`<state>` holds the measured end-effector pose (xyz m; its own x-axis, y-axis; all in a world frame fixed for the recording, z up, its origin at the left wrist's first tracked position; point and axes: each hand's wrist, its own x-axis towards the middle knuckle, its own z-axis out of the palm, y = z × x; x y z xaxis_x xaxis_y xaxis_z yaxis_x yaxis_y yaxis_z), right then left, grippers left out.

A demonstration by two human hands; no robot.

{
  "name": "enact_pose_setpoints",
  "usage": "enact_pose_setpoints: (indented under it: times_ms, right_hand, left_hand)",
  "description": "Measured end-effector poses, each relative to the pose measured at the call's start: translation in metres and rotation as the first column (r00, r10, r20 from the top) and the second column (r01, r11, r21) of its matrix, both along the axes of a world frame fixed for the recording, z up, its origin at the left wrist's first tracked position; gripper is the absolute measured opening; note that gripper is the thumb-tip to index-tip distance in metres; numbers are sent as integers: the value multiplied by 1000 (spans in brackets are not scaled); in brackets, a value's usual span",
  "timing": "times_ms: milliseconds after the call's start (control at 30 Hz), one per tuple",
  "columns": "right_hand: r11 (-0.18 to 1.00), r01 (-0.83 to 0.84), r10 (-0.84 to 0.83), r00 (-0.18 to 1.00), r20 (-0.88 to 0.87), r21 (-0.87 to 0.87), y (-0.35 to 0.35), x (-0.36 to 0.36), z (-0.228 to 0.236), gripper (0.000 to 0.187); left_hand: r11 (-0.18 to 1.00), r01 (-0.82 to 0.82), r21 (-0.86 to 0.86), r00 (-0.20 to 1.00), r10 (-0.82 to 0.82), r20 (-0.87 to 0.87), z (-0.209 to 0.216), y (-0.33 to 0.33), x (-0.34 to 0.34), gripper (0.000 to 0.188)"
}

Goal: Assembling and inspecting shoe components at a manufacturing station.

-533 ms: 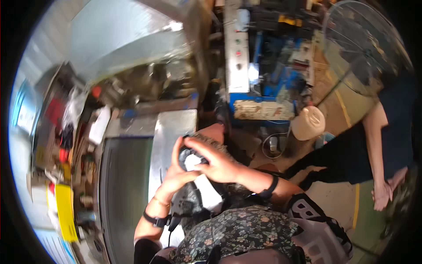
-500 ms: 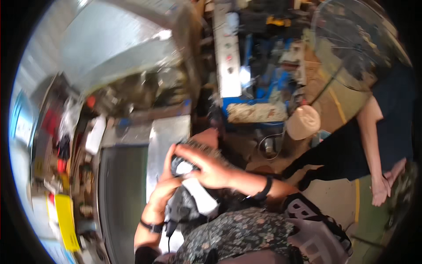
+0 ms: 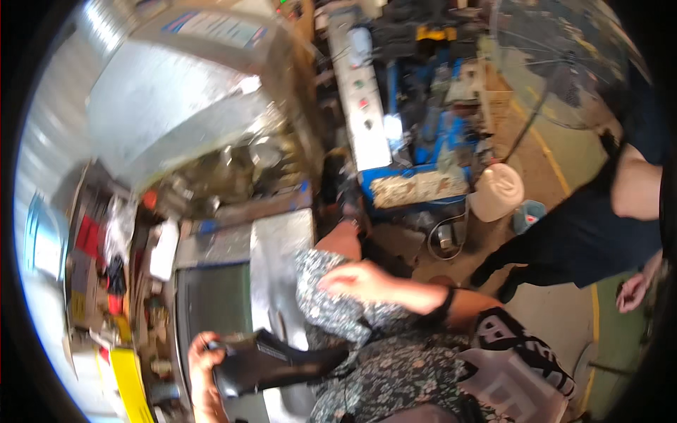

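My left hand (image 3: pixel 204 356), at the lower left, is closed round the end of a glossy black, bag-like piece (image 3: pixel 275 363). That piece stretches rightward across my front, over the dark panel and the metal strip. Whether it is cloth or plastic I cannot tell. My right hand (image 3: pixel 360 280) hovers over my thigh in flowered fabric (image 3: pixel 321 282). Its fingers point left, loosely bent and somewhat blurred, and nothing shows in them. A dark band circles the right wrist.
A bare metal strip (image 3: pixel 282 243) borders a dark panel (image 3: pixel 218 299) on my left. Ahead stand a large metal machine (image 3: pixel 169 92) and a white control panel (image 3: pixel 363 99). A cream jug (image 3: pixel 497 192), a fan (image 3: pixel 564 60) and another person (image 3: pixel 592 218) are on the right.
My hands were together at a black and white thing in front of me and have parted. The left moved down and left with the black piece; the right moved right.
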<state>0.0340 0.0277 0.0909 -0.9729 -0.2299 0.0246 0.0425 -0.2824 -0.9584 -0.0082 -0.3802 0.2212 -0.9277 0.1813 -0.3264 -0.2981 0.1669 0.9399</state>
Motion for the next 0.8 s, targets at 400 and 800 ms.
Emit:
enact_pose_setpoints:
  times_ms: [400,800]
  right_hand:
    - [823,524,-563,801,204,218,130,100,-81,27]
    - [710,641,-704,636,317,292,158,123,-75,27]
  left_hand:
    - [937,-286,-200,620,22,-784,-86,116,-264,44]
    - [408,-98,-908,908,-337,-250,-219,209,-436,77]
